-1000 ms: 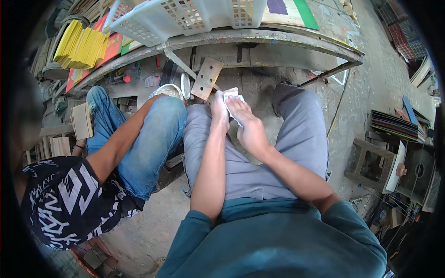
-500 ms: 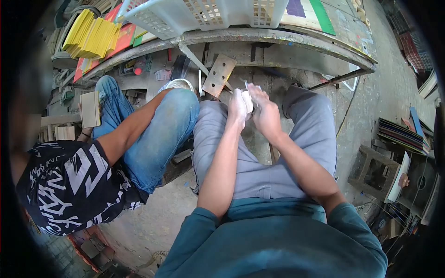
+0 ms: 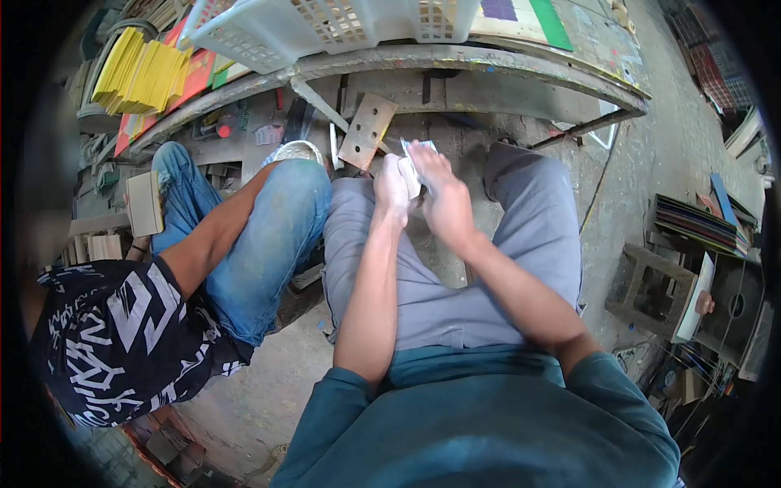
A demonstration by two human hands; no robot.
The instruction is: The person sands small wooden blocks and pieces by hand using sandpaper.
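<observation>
Above the gap between my knees, my left hand [image 3: 391, 189] is closed round a small pale piece [image 3: 410, 176], whose shape is partly hidden. Close on its right side, my right hand [image 3: 442, 189] is pressed against the piece, its fingers together and blurred. A thin whitish-blue sheet [image 3: 421, 147] shows between the fingers and palm of my right hand. Just beyond my hands, a brown board with dark holes [image 3: 368, 132] leans below the bench.
A worn bench [image 3: 480, 57] runs across the front, bearing a white plastic basket [image 3: 309, 37] and yellow strips [image 3: 142, 71]. A co-worker in jeans [image 3: 272, 236] sits close on the left, near a white bucket [image 3: 298, 151]. Stacked dark panels [image 3: 695, 221] stand right.
The whole view has shifted, so the bench, co-worker and my hands appear further left. My right hand has moved slightly against the pale piece, and more of the sheet shows.
</observation>
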